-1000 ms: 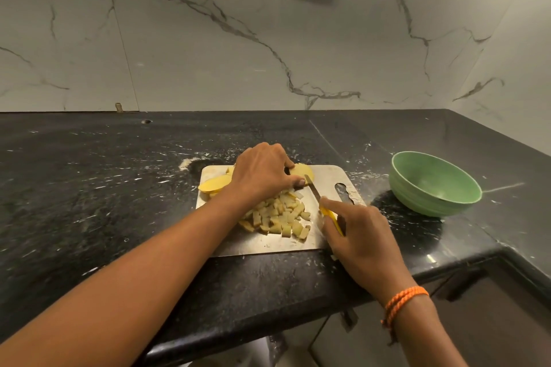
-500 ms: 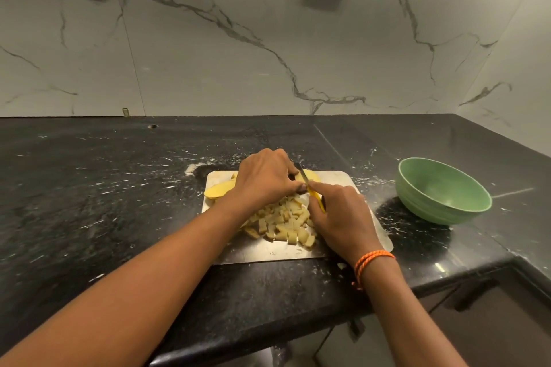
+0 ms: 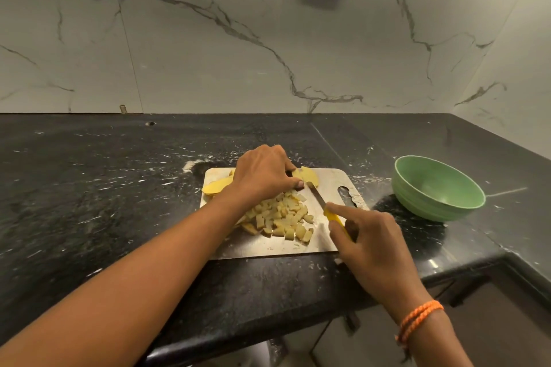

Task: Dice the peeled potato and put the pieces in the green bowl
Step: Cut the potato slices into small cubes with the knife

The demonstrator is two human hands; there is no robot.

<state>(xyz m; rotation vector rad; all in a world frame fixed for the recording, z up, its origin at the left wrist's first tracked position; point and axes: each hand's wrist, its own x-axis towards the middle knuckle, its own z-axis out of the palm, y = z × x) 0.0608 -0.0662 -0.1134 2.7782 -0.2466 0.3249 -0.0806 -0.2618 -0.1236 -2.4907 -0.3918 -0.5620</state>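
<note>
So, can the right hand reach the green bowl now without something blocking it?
Probably yes: the right hand holds the knife, and only bare counter lies between it and the green bowl.

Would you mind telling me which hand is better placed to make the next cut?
The right hand: it already grips the knife, blade beside the potato slices the left hand pins down.

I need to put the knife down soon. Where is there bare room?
Bare worktop lies left of the cutting board, and behind it up to the wall. Crowded: the board itself, with diced potato, and the narrow gap before the green bowl.
</note>
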